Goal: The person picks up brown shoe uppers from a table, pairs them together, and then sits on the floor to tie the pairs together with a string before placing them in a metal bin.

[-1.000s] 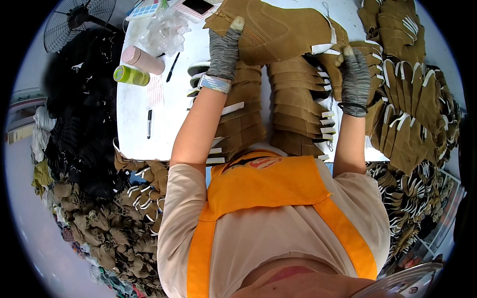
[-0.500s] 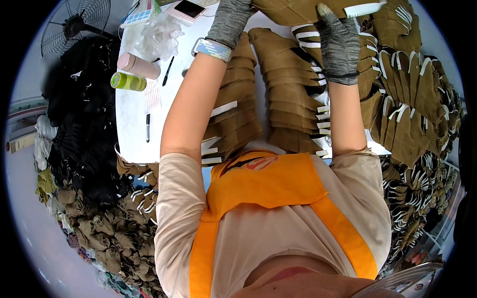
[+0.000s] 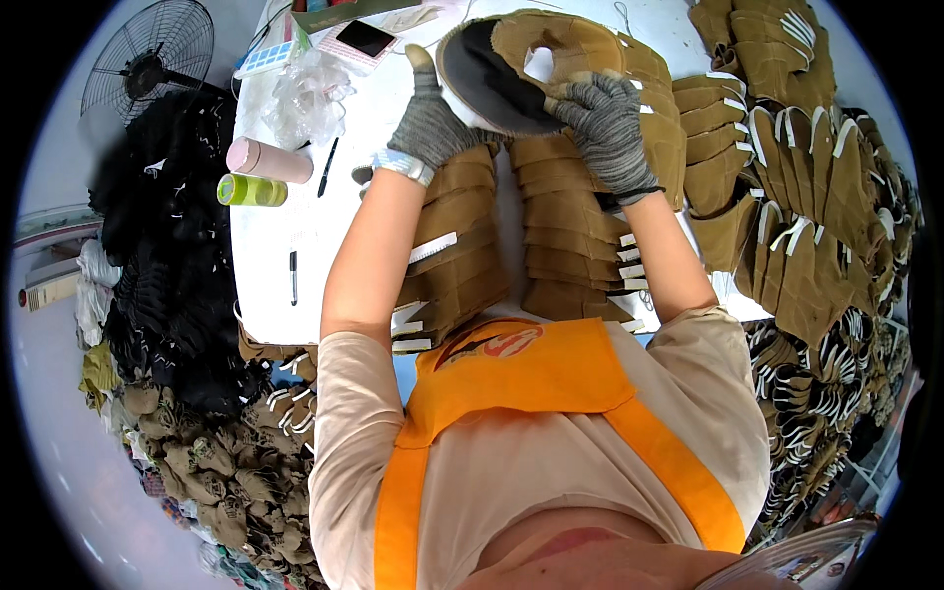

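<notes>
A rounded brown fabric piece (image 3: 600,44) is held above the far part of the table, its black lining and a white tag showing. My right hand (image 3: 608,128), in a grey knit glove with bare fingertips, grips its near right edge. At its left edge is my left hand (image 3: 433,128), gloved alike, thumb stretched away and the other fingers reaching under the piece, partly hidden. Below my hands lie two overlapping rows of similar brown pieces, a left row (image 3: 457,265) and a right row (image 3: 565,246), with white tabs along their sides.
On the white table (image 3: 265,236) at left are a pink bottle (image 3: 270,159), a green-lidded container (image 3: 253,190), pens (image 3: 293,278), clear plastic bags (image 3: 310,103) and a phone (image 3: 366,39). More brown pieces (image 3: 787,206) pile up at right. Black pieces (image 3: 167,256) and a fan (image 3: 147,74) stand left.
The held piece has turned to show its black inner side and moved nearer and left. My left thumb has spread away. My right hand has shifted left and nearer, still gripping the edge.
</notes>
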The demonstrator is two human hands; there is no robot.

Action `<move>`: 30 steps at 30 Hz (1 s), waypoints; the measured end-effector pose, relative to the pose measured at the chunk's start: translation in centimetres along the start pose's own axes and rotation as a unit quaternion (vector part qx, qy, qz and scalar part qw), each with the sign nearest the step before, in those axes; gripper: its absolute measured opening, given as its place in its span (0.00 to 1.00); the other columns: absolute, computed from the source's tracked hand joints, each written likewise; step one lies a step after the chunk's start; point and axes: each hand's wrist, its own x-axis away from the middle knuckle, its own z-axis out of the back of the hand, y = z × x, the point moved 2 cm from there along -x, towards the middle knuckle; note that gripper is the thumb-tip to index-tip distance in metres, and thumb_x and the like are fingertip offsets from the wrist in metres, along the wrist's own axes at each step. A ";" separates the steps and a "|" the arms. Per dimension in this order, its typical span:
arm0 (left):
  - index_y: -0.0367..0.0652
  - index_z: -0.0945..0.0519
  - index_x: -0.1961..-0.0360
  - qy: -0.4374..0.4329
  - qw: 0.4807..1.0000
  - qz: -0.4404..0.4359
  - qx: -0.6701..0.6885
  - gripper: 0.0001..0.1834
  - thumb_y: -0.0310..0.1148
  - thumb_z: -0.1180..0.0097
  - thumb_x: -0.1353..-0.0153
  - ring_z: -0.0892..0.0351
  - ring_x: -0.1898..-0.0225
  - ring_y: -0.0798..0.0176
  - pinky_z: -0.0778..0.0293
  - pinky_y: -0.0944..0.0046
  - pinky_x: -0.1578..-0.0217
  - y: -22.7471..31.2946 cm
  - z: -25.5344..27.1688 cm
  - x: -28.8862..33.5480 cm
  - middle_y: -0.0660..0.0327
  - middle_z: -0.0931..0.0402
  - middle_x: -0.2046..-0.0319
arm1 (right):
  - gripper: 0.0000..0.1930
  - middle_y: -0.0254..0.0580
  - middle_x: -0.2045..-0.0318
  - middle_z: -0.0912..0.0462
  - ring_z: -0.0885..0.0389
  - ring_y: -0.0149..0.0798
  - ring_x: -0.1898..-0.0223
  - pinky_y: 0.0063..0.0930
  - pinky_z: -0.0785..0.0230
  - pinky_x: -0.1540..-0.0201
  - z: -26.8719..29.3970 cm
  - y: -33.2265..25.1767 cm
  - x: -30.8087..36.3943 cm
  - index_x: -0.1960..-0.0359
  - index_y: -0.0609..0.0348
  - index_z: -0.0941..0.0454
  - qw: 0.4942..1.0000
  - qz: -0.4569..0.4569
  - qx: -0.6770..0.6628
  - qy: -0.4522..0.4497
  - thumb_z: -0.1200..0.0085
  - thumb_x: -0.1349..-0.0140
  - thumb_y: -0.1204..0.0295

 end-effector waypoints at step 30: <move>0.41 0.35 0.48 -0.080 0.806 -0.130 -0.572 0.31 0.31 0.32 0.50 0.34 0.45 0.62 0.37 0.62 0.44 10.7 -1.4 2.0 0.59 0.31 0.49 | 0.38 0.40 0.43 0.30 0.29 0.33 0.47 0.28 0.38 0.42 -4.2 5.2 -11.9 0.37 0.60 0.41 0.690 -0.213 -0.692 -0.003 0.35 0.47 0.67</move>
